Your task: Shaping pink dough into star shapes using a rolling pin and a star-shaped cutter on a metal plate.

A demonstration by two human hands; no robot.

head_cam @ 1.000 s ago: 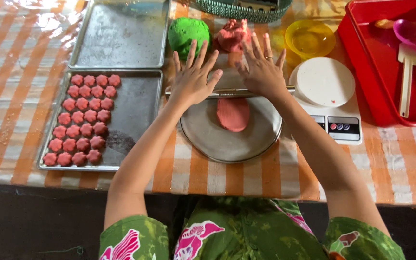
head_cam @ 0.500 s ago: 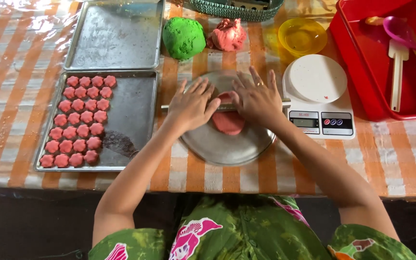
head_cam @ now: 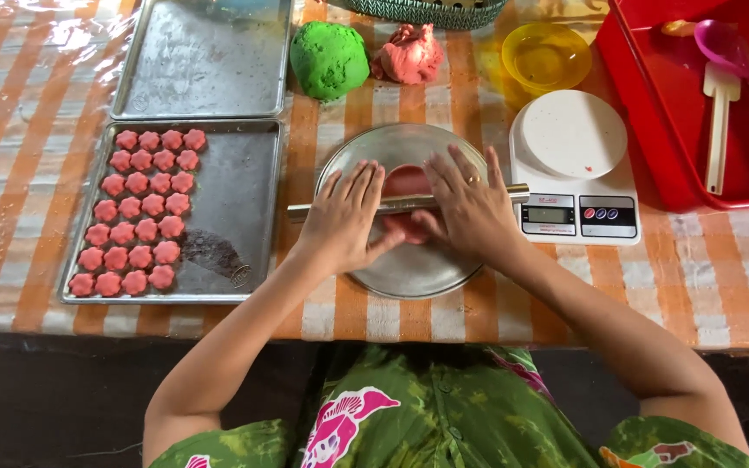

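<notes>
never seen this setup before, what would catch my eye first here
Both hands, left hand and right hand, press flat on a thin metal rod lying across pink dough on a round metal plate at the centre. Left of it, a baking tray holds rows of pink flower-shaped pieces. Behind the plate sit a bright green dough ball and a pink lump.

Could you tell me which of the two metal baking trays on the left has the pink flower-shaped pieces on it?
The nearer tray, beside the left hand, holds the pink flower-shaped pieces in rows. The farther tray, next to the green dough ball, holds none.
</notes>
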